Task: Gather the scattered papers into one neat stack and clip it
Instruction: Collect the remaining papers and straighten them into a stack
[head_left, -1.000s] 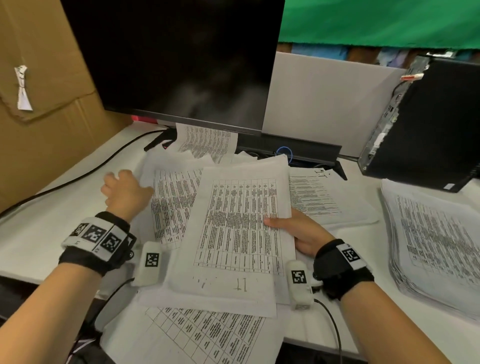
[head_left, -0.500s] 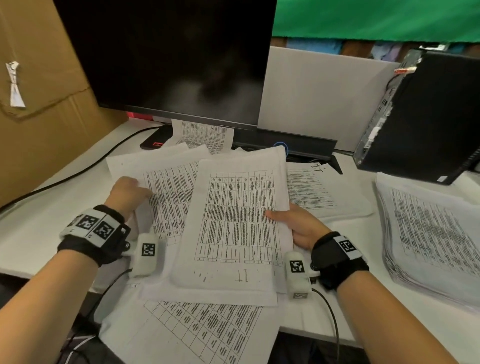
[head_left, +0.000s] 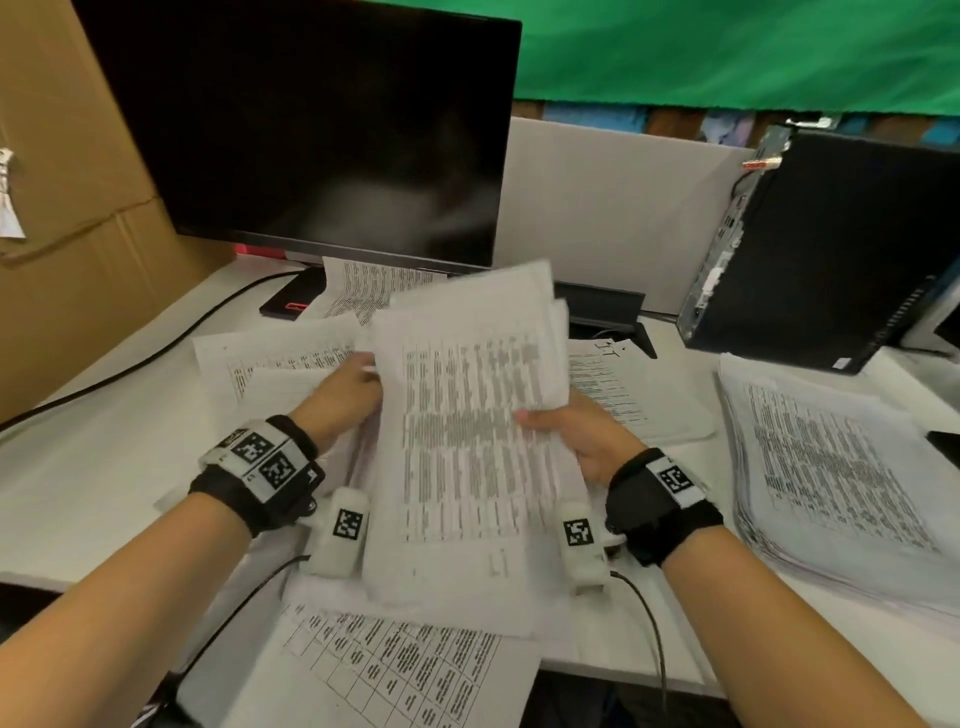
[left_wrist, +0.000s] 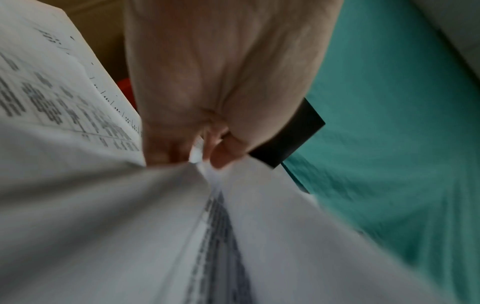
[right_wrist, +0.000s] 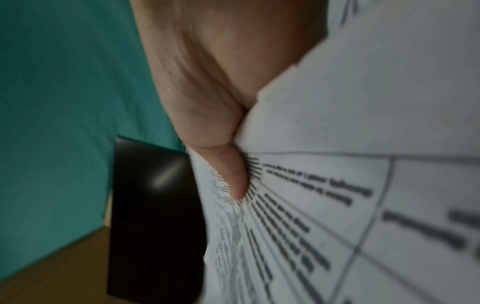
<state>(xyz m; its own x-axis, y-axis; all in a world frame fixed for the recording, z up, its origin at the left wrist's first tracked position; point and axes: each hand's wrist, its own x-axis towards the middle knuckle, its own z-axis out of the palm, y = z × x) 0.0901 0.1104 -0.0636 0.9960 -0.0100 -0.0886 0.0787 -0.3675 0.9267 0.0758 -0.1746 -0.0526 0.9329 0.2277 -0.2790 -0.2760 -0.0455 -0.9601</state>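
A bundle of printed sheets (head_left: 467, 431) is lifted off the white desk (head_left: 78, 467) and tilted up toward me, blurred. My left hand (head_left: 345, 387) grips its left edge and my right hand (head_left: 566, 431) grips its right edge, thumb on the printed face. The left wrist view shows my left hand (left_wrist: 207, 131) curled into the paper bundle (left_wrist: 130, 226); the right wrist view shows my right hand (right_wrist: 223, 144) with its thumb pressed on the sheets (right_wrist: 363, 164). Loose sheets lie under and around: left (head_left: 270, 358), right (head_left: 623, 395), below (head_left: 395, 670), behind (head_left: 363, 291). No clip is in view.
A dark monitor (head_left: 311, 135) stands at the back with its base (head_left: 602, 306) behind the bundle. A black computer case (head_left: 831, 249) stands at the right. A thick paper pile (head_left: 841, 478) lies at the right. A cable (head_left: 156, 343) runs left; cardboard (head_left: 67, 182) walls the left side.
My left hand moved right from the left sheets to the bundle's left edge. Both hands lifted the bundle off the desk and tilted it up.
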